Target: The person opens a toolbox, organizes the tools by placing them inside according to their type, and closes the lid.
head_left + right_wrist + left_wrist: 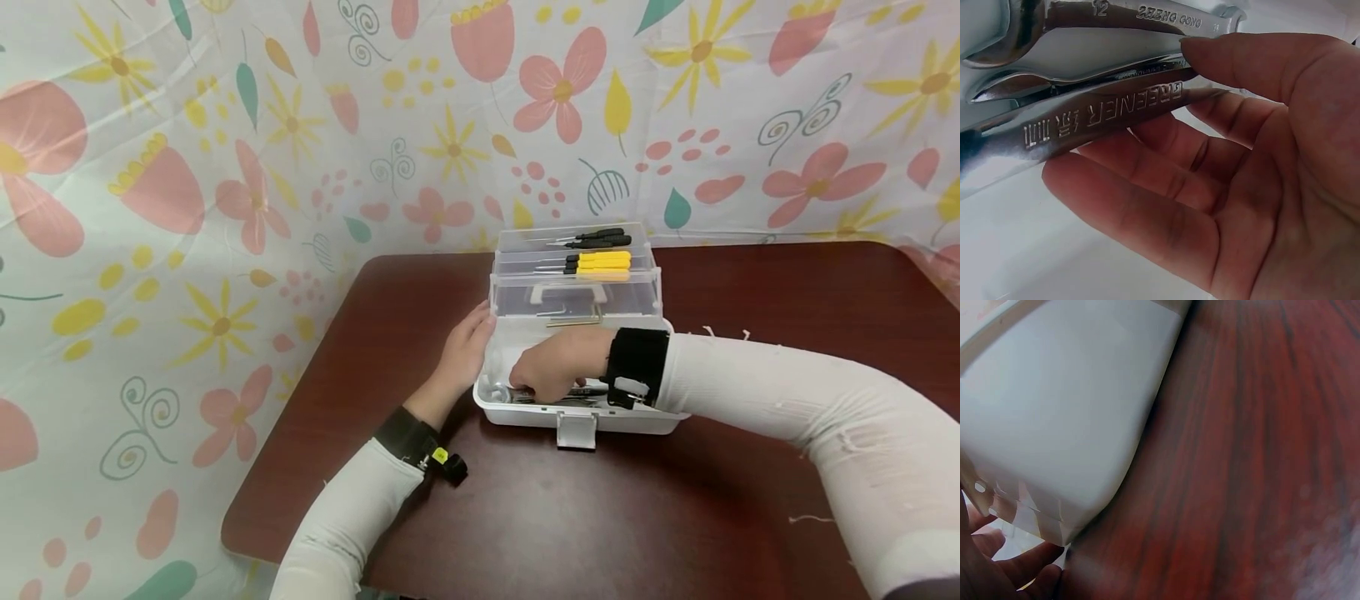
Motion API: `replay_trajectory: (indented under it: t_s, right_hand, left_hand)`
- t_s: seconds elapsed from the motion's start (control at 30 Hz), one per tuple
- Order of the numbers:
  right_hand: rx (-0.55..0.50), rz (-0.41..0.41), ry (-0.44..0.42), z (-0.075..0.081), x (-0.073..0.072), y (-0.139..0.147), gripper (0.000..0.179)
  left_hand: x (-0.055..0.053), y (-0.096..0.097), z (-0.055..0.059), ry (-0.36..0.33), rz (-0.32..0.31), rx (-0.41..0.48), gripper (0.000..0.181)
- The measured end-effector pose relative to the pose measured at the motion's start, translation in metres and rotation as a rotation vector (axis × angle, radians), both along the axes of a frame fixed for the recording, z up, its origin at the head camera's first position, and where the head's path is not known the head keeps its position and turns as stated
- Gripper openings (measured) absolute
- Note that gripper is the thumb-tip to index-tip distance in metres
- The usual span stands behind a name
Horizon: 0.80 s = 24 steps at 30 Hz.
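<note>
A white toolbox [506, 414] stands on the table with its clear stepped trays [517, 296] raised at the back. My right hand [558, 362] reaches inside, near the front wall. In the right wrist view, its thumb and fingers hold a shiny wrench [1085, 125] stamped GREENER. Beside that lie another slim wrench [1016, 84] and a larger one marked 12 [1072, 15]. My left hand [461, 354] touches the box's left side by the trays. In the left wrist view its fingers [1029, 562] lie at the corner of the white box wall [1054, 400].
Black-handled screwdrivers [600, 242] and yellow-handled ones [603, 265] lie in the upper trays. Hex keys [573, 322] sit lower down. A white latch [576, 431] hangs at the box's front. Behind the dark red table [510, 517] hangs a flowered cloth [420, 108].
</note>
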State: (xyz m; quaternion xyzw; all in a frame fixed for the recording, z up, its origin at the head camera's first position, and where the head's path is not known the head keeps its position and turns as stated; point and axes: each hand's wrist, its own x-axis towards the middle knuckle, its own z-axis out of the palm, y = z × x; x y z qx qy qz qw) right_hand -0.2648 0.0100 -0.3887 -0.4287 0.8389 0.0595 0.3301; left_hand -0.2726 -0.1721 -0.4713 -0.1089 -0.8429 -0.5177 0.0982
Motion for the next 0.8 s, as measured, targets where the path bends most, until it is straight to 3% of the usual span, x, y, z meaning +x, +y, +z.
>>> replay_trajectory:
  t_s: [0.17, 0.37, 0.8]
  right_hand:
    - [-0.031, 0.027, 0.001, 0.002, 0.001, 0.0, 0.014]
    - [-0.064, 0.071, 0.028, 0.005, 0.003, -0.002, 0.028]
    - [-0.097, 0.145, 0.078, 0.014, 0.001, 0.0, 0.032]
  left_hand:
    - [0.001, 0.0, 0.001, -0.008, 0.005, 0.006, 0.054]
    - [0.003, 0.001, 0.003, -0.018, 0.017, 0.005, 0.053]
    - [0.005, 0.002, 0.007, -0.028, 0.013, 0.006, 0.053]
